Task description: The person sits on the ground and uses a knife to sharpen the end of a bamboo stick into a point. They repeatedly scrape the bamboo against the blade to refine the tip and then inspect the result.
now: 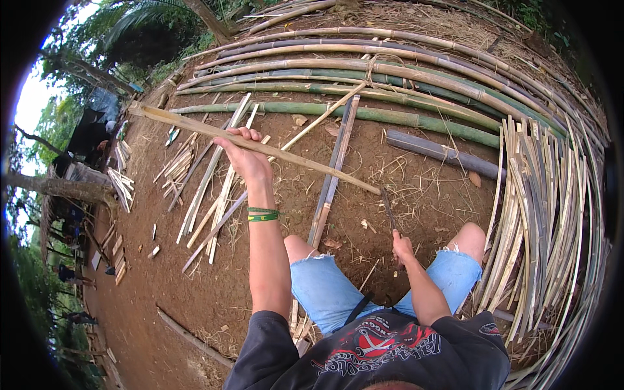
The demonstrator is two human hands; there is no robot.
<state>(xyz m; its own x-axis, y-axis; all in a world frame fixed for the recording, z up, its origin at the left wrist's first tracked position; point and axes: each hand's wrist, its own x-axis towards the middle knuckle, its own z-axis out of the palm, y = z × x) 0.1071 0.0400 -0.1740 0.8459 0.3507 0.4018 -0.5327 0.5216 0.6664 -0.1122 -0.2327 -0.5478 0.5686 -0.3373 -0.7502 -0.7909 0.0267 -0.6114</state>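
Note:
My left hand is raised and closed around a long pale bamboo strip that runs from upper left down to the right. The strip's lower end meets the dark blade of a knife, whose handle is gripped by my right hand between my knees. A green band circles my left wrist. I sit on bare brown earth in blue denim shorts.
Long whole bamboo poles lie stacked across the far side. A heap of split bamboo slats curves along the right. More loose strips lie on the dirt at left. Small cut pieces and a shelter stand at far left.

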